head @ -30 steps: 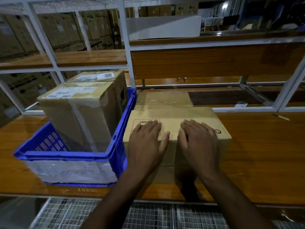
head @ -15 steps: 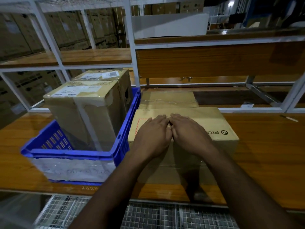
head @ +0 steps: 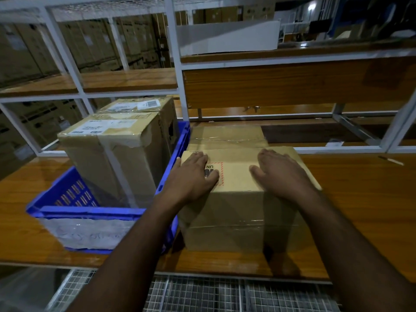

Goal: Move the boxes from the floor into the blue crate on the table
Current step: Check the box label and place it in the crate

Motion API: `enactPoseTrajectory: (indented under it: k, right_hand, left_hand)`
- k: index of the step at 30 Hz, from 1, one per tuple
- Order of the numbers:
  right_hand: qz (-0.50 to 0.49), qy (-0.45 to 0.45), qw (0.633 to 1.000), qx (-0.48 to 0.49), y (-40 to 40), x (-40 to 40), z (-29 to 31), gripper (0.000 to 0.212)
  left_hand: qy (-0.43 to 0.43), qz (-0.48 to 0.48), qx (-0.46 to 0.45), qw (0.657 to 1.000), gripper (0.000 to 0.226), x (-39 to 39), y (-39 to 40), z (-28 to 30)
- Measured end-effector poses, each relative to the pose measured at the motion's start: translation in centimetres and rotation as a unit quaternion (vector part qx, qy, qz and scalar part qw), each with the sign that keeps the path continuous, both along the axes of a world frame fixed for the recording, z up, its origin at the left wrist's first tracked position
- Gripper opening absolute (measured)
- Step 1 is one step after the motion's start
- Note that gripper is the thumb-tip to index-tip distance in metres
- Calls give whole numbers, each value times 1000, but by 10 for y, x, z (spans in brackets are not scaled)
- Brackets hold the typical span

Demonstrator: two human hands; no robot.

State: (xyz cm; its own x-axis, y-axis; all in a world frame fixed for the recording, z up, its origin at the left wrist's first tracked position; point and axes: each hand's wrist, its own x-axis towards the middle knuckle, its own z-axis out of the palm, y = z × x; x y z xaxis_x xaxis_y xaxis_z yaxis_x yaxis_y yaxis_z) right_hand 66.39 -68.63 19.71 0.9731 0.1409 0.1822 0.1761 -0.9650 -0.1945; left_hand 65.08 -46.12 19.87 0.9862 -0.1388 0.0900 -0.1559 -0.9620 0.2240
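Head view, looking down over the wooden table (head: 360,199): both hands are flat on top of the near cardboard box (head: 238,212), which sits on the table just right of the blue crate (head: 90,212), its left side close against the crate wall. The left hand (head: 193,176) lies near the top's left edge, fingers straight and together, thumb partly covering a red-bordered label (head: 213,172). The right hand (head: 281,174) lies toward the right side, fingers straight and slightly spread, thumb angled inward. Neither curls round an edge; they rest or press on the lid, and my read is they're set wide to reach the sides for a lift, though that's a guess.

The task's boxes are split up. Two tall taped boxes already stand in the crate, the front one (head: 112,154) and the rear one (head: 144,106) close behind it, filling its far half and rising well above the rim. The near box and another one behind it (head: 227,136) are on the table, outside the crate.

Hard to see: the floor is out of frame, so any boxes left there can't be counted. The back box is mostly blocked by the near one. The label is half covered and only "UN" reads. The crate's front panel carries a cloudy film with illegible writing. Light is dim and the edges blur.
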Motion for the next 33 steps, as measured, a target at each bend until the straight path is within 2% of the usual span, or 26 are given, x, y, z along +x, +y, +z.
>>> enactPoseTrajectory:
  k: [8, 15, 21, 27, 30, 33]
  right_hand:
    - [-82, -43, 995, 33, -13, -4, -12, 66]
    - [-76, -57, 995, 31, -17, -3, -4, 47]
    - [-114, -45, 991, 59, -21, -9, -11, 66]
    - [-119, -72, 987, 78, -27, 0, -5, 42]
    - [-135, -53, 985, 97, -29, -2, -8, 54]
    - [-172, -19, 977, 122, -30, -7, -8, 69]
  left_hand:
    - [-4, 35, -37, 999, 75, -5, 4, -2]
    - [-6, 38, -40, 998, 77, -5, 6, -2]
    - [-33, 82, -92, 992, 90, -7, 11, -15]
    - [-23, 86, -105, 990, 94, -1, 15, -16]
    - [-20, 88, -117, 989, 99, -2, 15, -17]
    - [-24, 110, -164, 980, 118, -8, 15, -18]
